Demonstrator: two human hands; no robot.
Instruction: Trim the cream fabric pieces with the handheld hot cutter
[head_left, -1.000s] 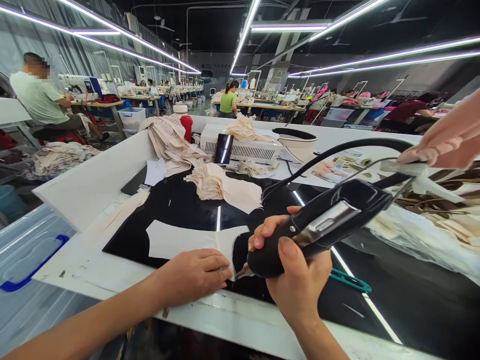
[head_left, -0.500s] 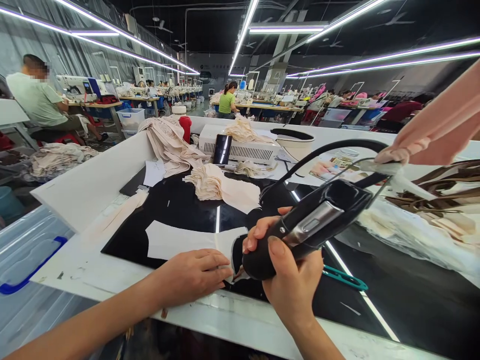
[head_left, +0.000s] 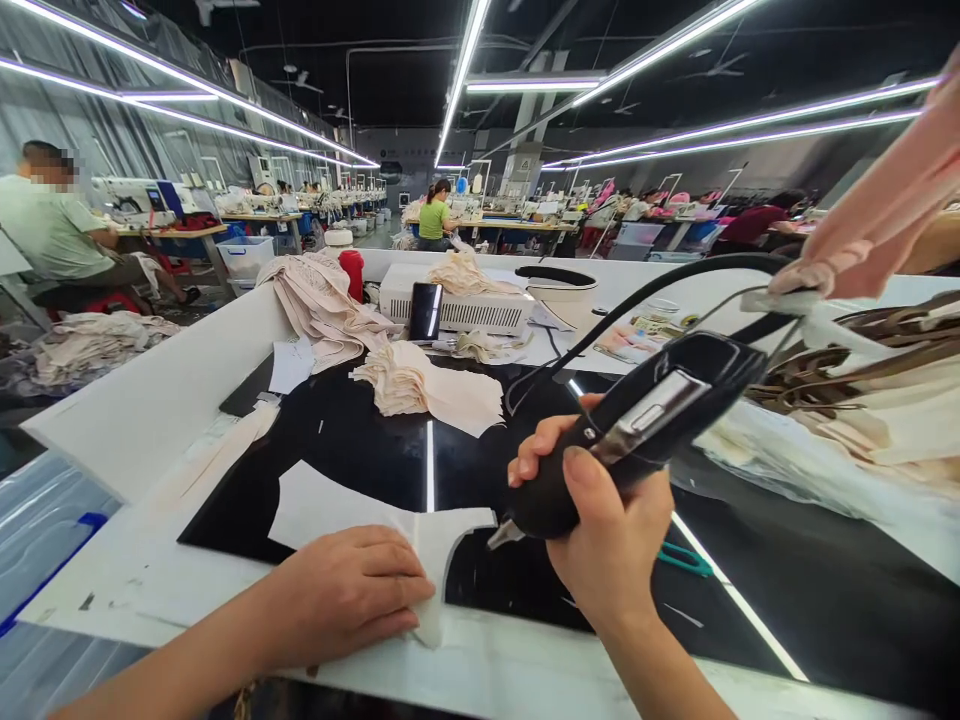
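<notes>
My left hand (head_left: 352,590) lies flat, fingers together, pressing a white cut piece of fabric (head_left: 330,505) onto the black glossy tabletop (head_left: 360,430) near the front edge. My right hand (head_left: 607,530) is wrapped around a black corded hand tool (head_left: 645,420) with a metal tip. That tip hovers just right of the fabric's curved edge, a little above the table. The tool's black cable (head_left: 675,285) loops up to the right.
A pile of cream fabric pieces (head_left: 420,385), a white box machine (head_left: 457,305), a dark phone (head_left: 425,310) and a red bottle (head_left: 350,272) sit farther back. Teal scissors (head_left: 679,558) lie right of my hand. Bagged fabric (head_left: 810,450) fills the right. Other people work at distant tables.
The tool's tip has lifted off the fabric and moved right. My left hand has slid toward me along the piece. The camera view has tilted up and shifted.
</notes>
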